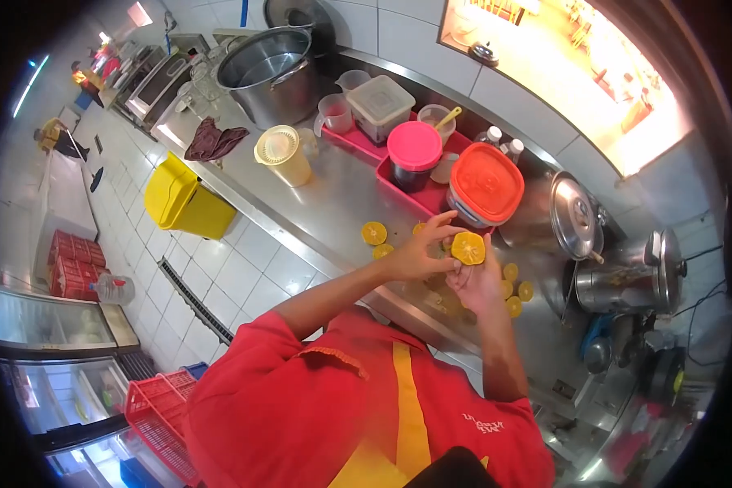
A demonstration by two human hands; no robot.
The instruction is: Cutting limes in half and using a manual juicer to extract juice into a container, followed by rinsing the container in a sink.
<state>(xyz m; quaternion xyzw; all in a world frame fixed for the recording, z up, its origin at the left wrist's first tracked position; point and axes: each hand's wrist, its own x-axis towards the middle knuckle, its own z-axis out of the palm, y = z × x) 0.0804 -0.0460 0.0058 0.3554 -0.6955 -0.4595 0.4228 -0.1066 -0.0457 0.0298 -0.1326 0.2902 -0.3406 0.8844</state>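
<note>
A halved orange citrus fruit (468, 248), its cut face up, is held in my right hand (477, 282). My left hand (422, 251) is beside it, its thumb and fingers curved around the fruit's left side; whether those fingers grip something cannot be told. More citrus halves (374, 233) lie on the steel counter to the left, and several smaller ones (525, 291) lie to the right of my right hand. A pale yellow juicer jug (283, 156) with a ribbed reamer top stands farther left on the counter.
Pink trays (405, 196) hold lidded tubs and cups behind my hands. Large steel pots (625, 280) stand at right; an open stockpot (269, 79) and a dark cloth (215, 139) are at upper left. A yellow bin (186, 198) stands on the floor. People are in the distance at upper left.
</note>
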